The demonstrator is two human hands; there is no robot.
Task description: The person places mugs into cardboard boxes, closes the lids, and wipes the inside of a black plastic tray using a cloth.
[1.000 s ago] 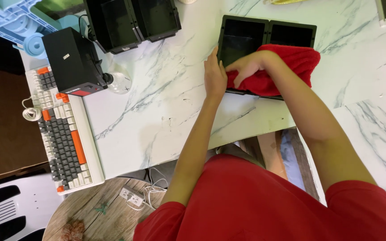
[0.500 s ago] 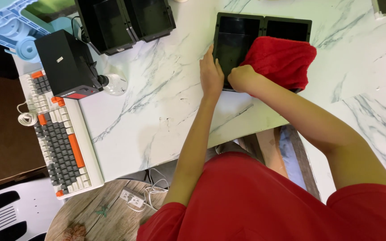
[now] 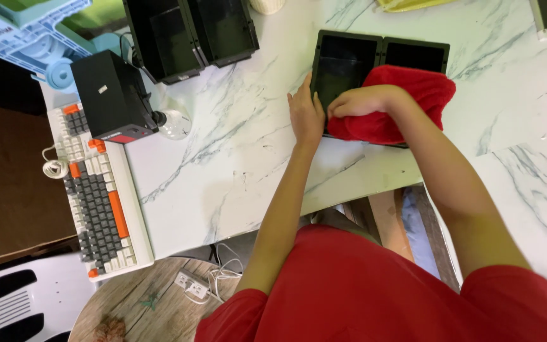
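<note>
cloth: red cloth (image 3: 406, 101) had shifted left across black tray (image 3: 349, 54), upper centre | right hand (image 3: 359, 101) clenched on cloth, wiping progressed | left hand (image 3: 305, 114) spread flat, bracing tray edge

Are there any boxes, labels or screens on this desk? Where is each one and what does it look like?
Small white label: rectangular, on top of the black box speaker beside the keyboard; print too small to tell.
Red strip: along the speaker's lower edge.
Black two-compartment tray: glossy and rectangular, no label showing, steadied by the left hand while the right hand presses a red cloth on it.
No screen in view.
</note>
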